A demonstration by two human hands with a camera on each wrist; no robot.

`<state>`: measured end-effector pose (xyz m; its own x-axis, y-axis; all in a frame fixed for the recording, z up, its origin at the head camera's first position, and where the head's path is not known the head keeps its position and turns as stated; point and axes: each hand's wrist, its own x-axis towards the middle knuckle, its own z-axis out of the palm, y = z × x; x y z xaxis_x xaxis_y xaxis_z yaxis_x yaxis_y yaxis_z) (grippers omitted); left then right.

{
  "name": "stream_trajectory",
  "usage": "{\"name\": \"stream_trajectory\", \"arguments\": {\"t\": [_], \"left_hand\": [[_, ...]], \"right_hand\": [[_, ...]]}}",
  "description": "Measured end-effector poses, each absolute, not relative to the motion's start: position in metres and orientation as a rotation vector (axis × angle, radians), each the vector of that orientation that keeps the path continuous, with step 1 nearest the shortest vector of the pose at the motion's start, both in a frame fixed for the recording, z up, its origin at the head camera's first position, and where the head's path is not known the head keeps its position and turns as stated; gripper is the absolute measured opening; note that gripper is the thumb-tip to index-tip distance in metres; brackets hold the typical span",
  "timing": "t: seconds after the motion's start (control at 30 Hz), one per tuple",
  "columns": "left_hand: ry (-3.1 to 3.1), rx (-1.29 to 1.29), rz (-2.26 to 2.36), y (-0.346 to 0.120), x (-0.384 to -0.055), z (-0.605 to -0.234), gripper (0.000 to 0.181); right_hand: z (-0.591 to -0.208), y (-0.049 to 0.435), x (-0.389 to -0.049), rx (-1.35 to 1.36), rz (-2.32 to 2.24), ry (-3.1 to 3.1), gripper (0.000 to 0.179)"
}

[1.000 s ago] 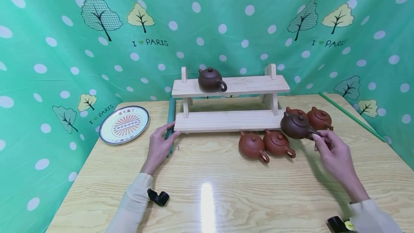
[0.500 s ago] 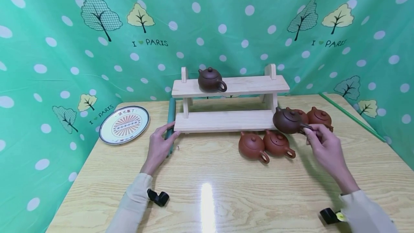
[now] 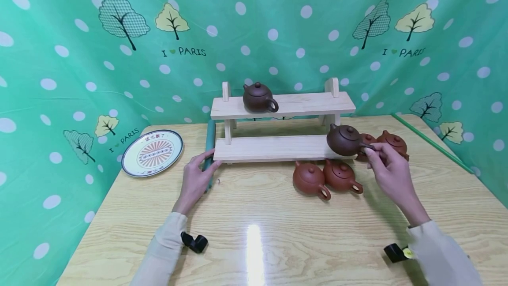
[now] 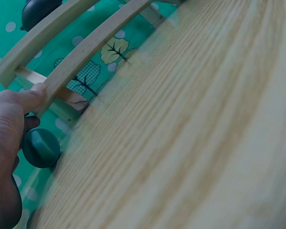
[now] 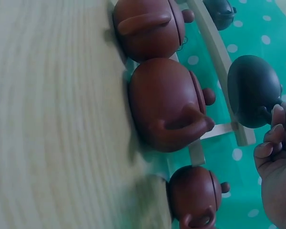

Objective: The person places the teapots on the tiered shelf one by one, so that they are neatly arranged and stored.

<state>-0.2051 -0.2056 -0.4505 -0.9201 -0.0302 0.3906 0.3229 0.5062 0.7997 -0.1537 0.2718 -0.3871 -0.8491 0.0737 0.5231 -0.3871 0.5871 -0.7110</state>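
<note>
My right hand [image 3: 390, 173] pinches the handle of a dark brown teapot [image 3: 344, 140], held in the air by the right end of the lower board. In the right wrist view the same dark teapot [image 5: 253, 90] shows its underside. At the left end of the two-tier wooden shelf [image 3: 274, 149], my left hand [image 3: 196, 182] grips the lower board's corner. The left wrist view has the left hand's thumb [image 4: 31, 98] against the board, other fingers partly hidden. Another dark brown teapot [image 3: 258, 97] stands on the upper board.
Two reddish-brown teapots [image 3: 309, 179] sit in front of the shelf's right half. Another reddish teapot [image 3: 392, 144] stands right of the shelf, beside one partly hidden. A patterned plate [image 3: 152, 153], a teal roll [image 3: 210, 136] and a green rod [image 3: 432, 144] lie on the table.
My right hand has carried the dark teapot leftward and slightly up, from over the right-hand reddish teapots to the lower board's right end. The left hand has stayed put.
</note>
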Motion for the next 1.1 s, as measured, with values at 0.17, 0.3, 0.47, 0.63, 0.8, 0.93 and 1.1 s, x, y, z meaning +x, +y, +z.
{"name": "stream_trajectory", "arguments": {"t": [0.17, 0.3, 0.47, 0.63, 0.8, 0.93, 1.1], "left_hand": [[-2.403, -0.232, -1.392, -0.206, -0.205, -0.450, 0.045], [-2.406, -0.231, -1.390, -0.206, -0.205, -0.450, 0.045], [-2.403, -0.238, -1.389, -0.205, -0.205, -0.450, 0.046], [-2.408, -0.236, -1.387, -0.206, -0.205, -0.451, 0.045], [-2.402, -0.241, -1.384, -0.206, -0.206, -0.451, 0.046], [-2.398, -0.240, -1.391, -0.206, -0.206, -0.451, 0.046], [-2.394, -0.239, -1.402, -0.205, -0.205, -0.451, 0.045]], "right_hand": [[-0.385, 0.268, -0.161, 0.260, 1.218, -2.300, 0.009], [-0.382, 0.263, -0.166, 0.268, 1.216, -2.302, 0.009], [-0.378, 0.258, -0.173, 0.289, 1.232, -2.287, 0.008], [-0.376, 0.253, -0.178, 0.311, 1.293, -2.255, 0.009], [-0.371, 0.246, -0.185, 0.325, 1.316, -2.238, 0.010], [-0.366, 0.242, -0.192, 0.334, 1.312, -2.243, 0.013], [-0.362, 0.237, -0.198, 0.342, 1.308, -2.237, 0.015]]}}
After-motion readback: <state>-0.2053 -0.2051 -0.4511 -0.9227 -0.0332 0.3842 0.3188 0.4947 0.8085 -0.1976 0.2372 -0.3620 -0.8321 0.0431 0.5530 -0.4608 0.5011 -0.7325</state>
